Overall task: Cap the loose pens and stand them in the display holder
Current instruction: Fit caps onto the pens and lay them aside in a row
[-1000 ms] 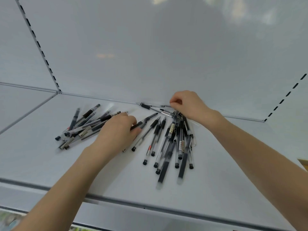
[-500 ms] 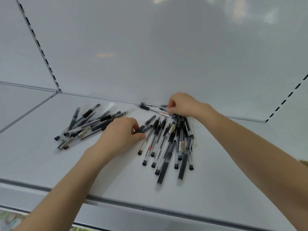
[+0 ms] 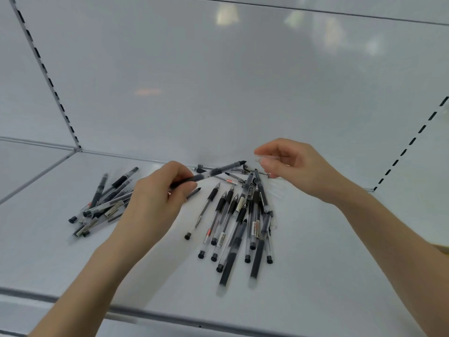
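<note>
My left hand (image 3: 158, 198) grips an uncapped black pen (image 3: 213, 171) by its rear half, lifted off the shelf with its tip pointing right. My right hand (image 3: 294, 166) pinches a clear pen cap (image 3: 260, 159) just right of that tip, a small gap between them. Under and below both hands lies a fan of several loose black pens (image 3: 233, 224), most uncapped. A second heap of several capped pens (image 3: 104, 203) lies to the left. No display holder is in view.
Everything sits on a white shelf (image 3: 328, 263) with a white back panel (image 3: 218, 81). Slotted uprights (image 3: 48, 79) run up the left and right sides. The shelf's front edge (image 3: 194, 322) crosses the bottom of the view.
My left hand has picked one pen out of the fan and raised it. My right hand has lifted from the pile's top with a clear cap and moved right.
</note>
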The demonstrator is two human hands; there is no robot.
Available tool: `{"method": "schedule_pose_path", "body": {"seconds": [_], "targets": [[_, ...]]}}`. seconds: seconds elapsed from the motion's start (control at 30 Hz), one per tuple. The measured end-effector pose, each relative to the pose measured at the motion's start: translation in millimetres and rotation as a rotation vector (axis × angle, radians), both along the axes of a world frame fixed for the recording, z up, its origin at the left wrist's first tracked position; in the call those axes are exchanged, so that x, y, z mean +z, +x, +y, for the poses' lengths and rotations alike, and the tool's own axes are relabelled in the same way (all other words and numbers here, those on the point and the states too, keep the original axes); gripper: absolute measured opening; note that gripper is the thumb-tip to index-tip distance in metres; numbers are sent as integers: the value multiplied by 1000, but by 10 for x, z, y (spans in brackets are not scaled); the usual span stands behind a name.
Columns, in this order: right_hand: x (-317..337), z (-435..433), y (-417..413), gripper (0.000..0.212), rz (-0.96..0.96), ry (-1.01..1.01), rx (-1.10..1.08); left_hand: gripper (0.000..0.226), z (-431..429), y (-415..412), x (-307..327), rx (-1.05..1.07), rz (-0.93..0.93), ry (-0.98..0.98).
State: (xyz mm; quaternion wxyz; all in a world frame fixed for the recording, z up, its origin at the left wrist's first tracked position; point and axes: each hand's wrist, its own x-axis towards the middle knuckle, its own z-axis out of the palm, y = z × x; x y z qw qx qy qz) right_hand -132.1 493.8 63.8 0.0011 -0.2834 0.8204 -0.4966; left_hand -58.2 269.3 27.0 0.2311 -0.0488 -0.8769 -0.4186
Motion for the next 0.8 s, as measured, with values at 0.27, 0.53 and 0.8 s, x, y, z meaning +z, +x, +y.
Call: {"method": "schedule_pose_path", "body": {"seconds": [0.27, 0.53, 0.8], "targets": [[76, 72, 186, 24, 76, 2, 38, 31, 73, 70, 53, -46, 56, -12], [95, 96, 218, 27, 101, 32, 69, 32, 77, 107, 69, -75, 39, -24], [62, 82, 228, 11, 9, 99, 16, 30, 87, 124, 45, -105, 67, -30]]}}
